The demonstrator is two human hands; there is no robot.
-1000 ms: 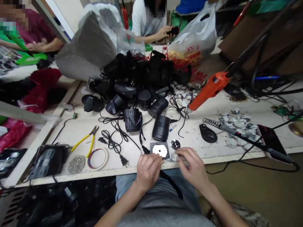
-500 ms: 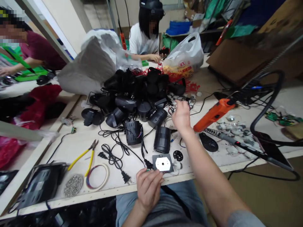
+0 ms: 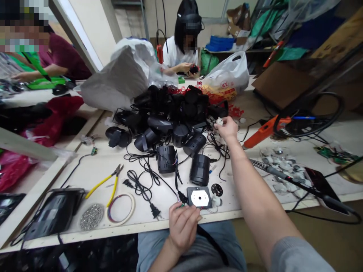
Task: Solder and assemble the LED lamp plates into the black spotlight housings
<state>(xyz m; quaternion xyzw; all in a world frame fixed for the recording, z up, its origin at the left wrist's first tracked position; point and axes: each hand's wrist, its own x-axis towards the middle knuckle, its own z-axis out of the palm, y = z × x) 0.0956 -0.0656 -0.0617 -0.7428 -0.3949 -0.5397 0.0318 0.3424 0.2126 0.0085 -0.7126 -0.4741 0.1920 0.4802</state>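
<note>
My right hand (image 3: 229,130) reaches to the right end of a pile of black lamp-like housings (image 3: 193,104), its fingers closed on a small white part (image 3: 219,121). At the bench's front edge my left hand (image 3: 183,228) is closed, fingertips against the lower edge of a square black plate with a white face (image 3: 199,197). A bit of green shows at those fingertips; what they grip is hidden. Beside the plate lie a black disc with holes (image 3: 217,189) and a small whitish part (image 3: 217,201). A black cylindrical housing (image 3: 199,170) stands just behind.
Yellow-handled cutters (image 3: 106,183), a tape ring (image 3: 121,208), a dish of screws (image 3: 92,217) and a coiled plug cord (image 3: 140,187) lie left. An orange screwdriver (image 3: 265,132), a soldering iron (image 3: 286,177) and several white parts (image 3: 283,162) occupy the right. Two people work beyond.
My right hand has drawn back slightly from the pile, and a small white part now shows in its fingers. My left hand stays by the plate. The camera view has shifted.
</note>
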